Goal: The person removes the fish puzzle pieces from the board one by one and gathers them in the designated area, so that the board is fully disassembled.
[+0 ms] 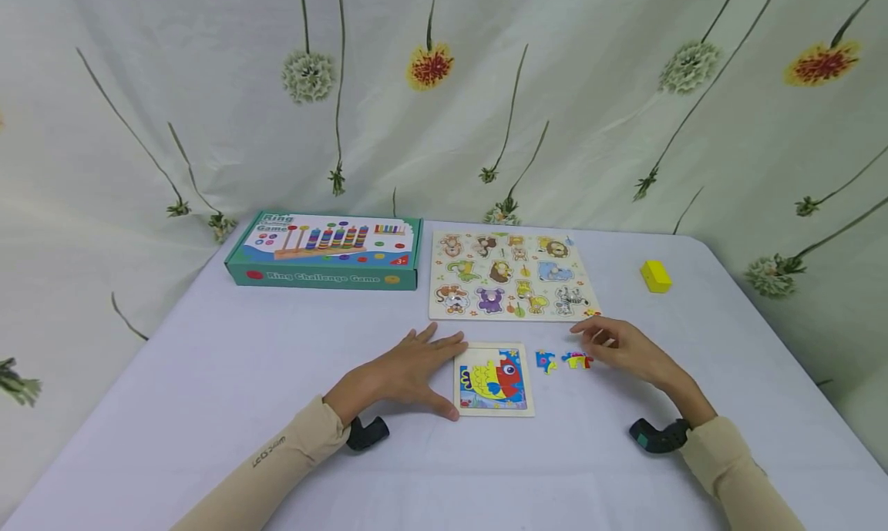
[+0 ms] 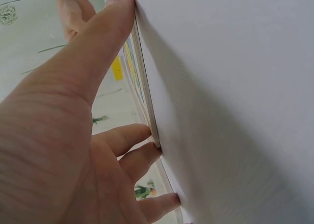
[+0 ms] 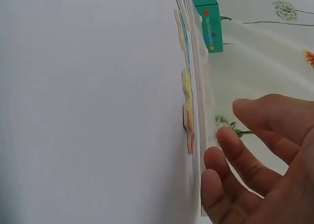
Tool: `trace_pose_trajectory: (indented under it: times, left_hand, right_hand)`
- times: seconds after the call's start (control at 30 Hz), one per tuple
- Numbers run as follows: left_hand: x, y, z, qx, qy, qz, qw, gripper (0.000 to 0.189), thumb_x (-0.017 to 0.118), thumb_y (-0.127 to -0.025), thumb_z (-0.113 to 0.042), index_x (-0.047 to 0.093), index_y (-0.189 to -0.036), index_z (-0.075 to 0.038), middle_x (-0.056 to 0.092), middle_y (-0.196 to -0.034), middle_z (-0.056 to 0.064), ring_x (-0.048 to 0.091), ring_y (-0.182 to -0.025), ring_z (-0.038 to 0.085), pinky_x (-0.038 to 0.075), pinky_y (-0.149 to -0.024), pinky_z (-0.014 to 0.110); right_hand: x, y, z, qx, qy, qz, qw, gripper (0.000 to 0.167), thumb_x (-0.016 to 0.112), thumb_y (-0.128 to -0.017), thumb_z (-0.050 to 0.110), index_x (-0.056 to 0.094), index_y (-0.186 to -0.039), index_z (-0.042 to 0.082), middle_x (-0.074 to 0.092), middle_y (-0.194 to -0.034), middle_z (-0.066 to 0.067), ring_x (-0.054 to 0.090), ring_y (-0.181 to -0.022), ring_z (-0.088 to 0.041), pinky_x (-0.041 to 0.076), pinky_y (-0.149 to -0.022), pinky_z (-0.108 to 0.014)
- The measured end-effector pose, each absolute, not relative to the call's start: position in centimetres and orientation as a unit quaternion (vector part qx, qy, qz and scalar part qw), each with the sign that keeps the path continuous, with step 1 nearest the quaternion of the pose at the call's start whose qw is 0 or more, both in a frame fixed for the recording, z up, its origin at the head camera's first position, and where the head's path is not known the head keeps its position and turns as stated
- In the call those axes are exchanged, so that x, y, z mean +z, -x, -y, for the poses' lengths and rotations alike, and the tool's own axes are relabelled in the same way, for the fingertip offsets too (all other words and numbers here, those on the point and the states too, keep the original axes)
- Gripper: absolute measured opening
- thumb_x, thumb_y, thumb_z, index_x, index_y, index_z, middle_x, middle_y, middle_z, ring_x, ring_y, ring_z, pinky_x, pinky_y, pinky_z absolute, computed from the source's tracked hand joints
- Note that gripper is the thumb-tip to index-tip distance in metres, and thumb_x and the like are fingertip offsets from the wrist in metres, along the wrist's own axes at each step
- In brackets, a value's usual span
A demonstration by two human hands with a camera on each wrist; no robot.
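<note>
A small square jigsaw puzzle tray (image 1: 479,354) with a red and yellow fish picture lies on the table, part of its upper left bare. My left hand (image 1: 408,368) has its fingers spread at the tray's left side, thumb at the lower corner and forefinger at the upper one; the left wrist view shows its fingertips against the tray's edge. Right of the tray lie two loose jigsaw pieces, a blue and yellow one (image 1: 546,361) and a multicoloured one with red (image 1: 578,360). Just beside the latter hovers my right hand (image 1: 624,350), fingers loosely bent, holding nothing.
Behind the tray lies a larger animal peg puzzle board (image 1: 513,275). A green Ring Challenge Game box (image 1: 322,251) stands at the back left. A yellow block (image 1: 655,277) sits at the back right. Floral cloth hangs behind the white-covered table.
</note>
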State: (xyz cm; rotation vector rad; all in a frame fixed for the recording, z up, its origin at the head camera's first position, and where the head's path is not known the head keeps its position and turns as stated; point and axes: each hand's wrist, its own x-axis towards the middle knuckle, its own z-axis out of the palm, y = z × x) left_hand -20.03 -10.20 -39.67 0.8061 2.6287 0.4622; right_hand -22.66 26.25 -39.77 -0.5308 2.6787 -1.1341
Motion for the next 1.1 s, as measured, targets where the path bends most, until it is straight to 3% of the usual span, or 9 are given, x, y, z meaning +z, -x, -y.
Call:
trace_pose_trajectory:
  times: [0.13,0.33,0.77,1.1]
  left_hand:
    - [-39.6,20.0,10.2,0.165,-0.283,-0.928,0.176,0.101,0.078,-0.067,-0.059,0.033,-0.151,-0.023,0.022,-0.159,-0.005,0.001,-0.148,0.031,0.003,-0.117,0.056]
    - [-39.7,20.0,10.2,0.165,-0.282,-0.929,0.174,0.101,0.078,-0.067,-0.059,0.033,-0.151,-0.023,0.022,-0.159,-0.005,0.001,-0.148,0.031,0.003,-0.117,0.056]
    - [-39.8,20.1,10.1,0.162,-0.279,-0.930,0.178,0.102,0.078,-0.067,-0.061,0.032,-0.151,-0.025,0.022,-0.159,-0.007,0.000,-0.148,0.030,0.003,-0.117,0.055]
    - [-39.7,20.1,10.0,0.161,-0.277,-0.930,0.181,0.102,0.077,-0.067,-0.061,0.032,-0.151,-0.024,0.022,-0.159,-0.006,0.001,-0.148,0.031,0.003,-0.117,0.056]
  right_hand:
    - [-39.7,23.0,-24.8,-0.381,0.198,-0.901,0.058,0.028,0.063,-0.091,0.008,0.062,-0.119,0.007,0.063,-0.112,-0.011,0.058,-0.100,-0.027,0.052,-0.085,-0.037]
    - [-39.3,23.1,-22.8,-0.394,0.233,-0.886,0.073,0.032,0.064,-0.091,0.012,0.060,-0.122,0.006,0.061,-0.122,-0.013,0.054,-0.113,-0.034,0.046,-0.095,-0.053]
    - [-39.5,22.9,-18.7,-0.368,0.311,-0.868,0.121,0.036,0.069,-0.087,0.015,0.063,-0.122,0.009,0.061,-0.123,-0.007,0.053,-0.107,-0.026,0.047,-0.094,-0.045]
    - [-39.6,23.2,-17.8,-0.364,0.320,-0.863,0.140,0.034,0.069,-0.087,0.015,0.065,-0.120,0.012,0.061,-0.123,-0.006,0.050,-0.106,-0.023,0.045,-0.088,-0.038]
